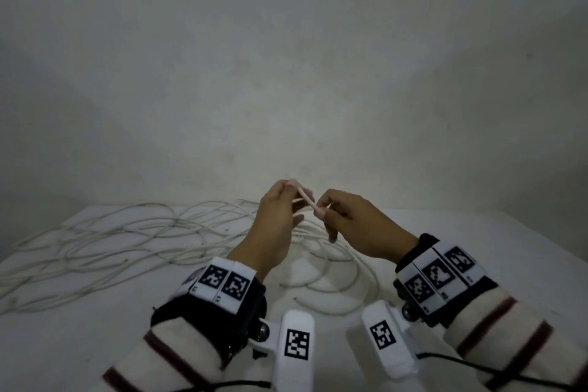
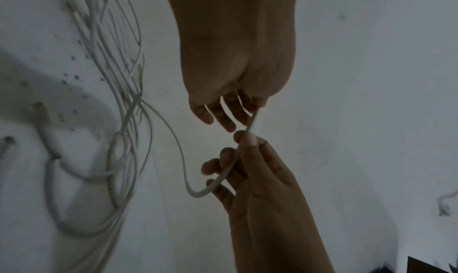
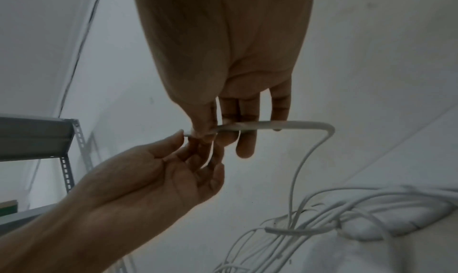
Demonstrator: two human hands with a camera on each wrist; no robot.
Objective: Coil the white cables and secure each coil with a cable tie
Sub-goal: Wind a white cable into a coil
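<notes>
Head view: both hands raised above the desk (image 1: 477, 248), near its middle. Left hand (image 1: 280, 216) and right hand (image 1: 353, 226) each pinch one white cable (image 1: 307, 200); the short stretch between them runs taut and tilted. Loose pile of cables (image 1: 127, 239) sprawls over the left half of the desk toward its far edge, with more loops (image 1: 334, 280) under the hands. Wrist bands (image 1: 222, 283) carry black-and-white markers.

Left wrist view: left hand (image 2: 235, 61) holds the cable (image 2: 252, 120) at thumb and fingertips, other fingers loosely spread. Right hand (image 2: 260, 179) pinches it just below, fingers curled around it; cable sags from there in a loop and joins the pile (image 2: 119, 120) on the desk.

Right wrist view: right hand (image 3: 223, 61) nips the cable (image 3: 285, 124) between thumb and forefinger, other fingers straight. Left hand (image 3: 161, 175) fingertips touch the cable end. Cable bends sharply past the fingers and drops to the pile (image 3: 322, 218). Metal shelf (image 3: 37, 138) at left.
</notes>
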